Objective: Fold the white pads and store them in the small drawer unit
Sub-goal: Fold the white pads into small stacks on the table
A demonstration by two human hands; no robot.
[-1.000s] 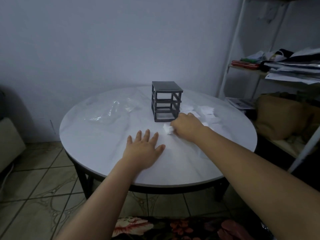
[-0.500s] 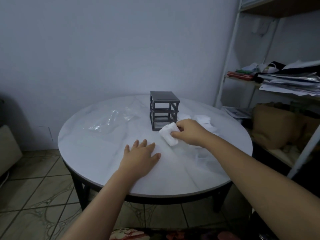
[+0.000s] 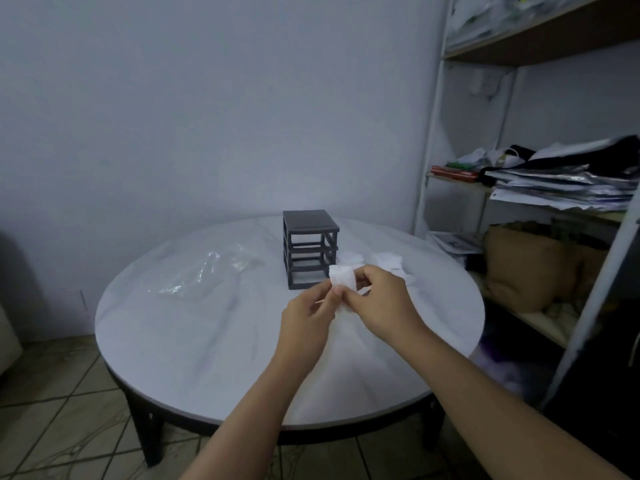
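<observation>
A white pad point(image 3: 342, 278) is held up above the round white table point(image 3: 207, 341), pinched at its lower edge by both hands. My left hand point(image 3: 306, 315) grips it from the left, my right hand point(image 3: 379, 299) from the right. Just behind the pad stands the small dark grey drawer unit point(image 3: 309, 247), an open frame with no drawers visible in it. More white pads point(image 3: 388, 261) lie in a loose pile on the table to the right of the unit, partly hidden by my right hand.
A crumpled clear plastic bag point(image 3: 207, 275) lies on the table left of the drawer unit. A metal shelf rack point(image 3: 554, 188) with stacked papers and a brown bag stands close to the table's right side. The floor is tiled.
My right hand has lifted the pad off the table and brought it toward me. My left hand rose from resting flat on the table and took hold of the pad too.
</observation>
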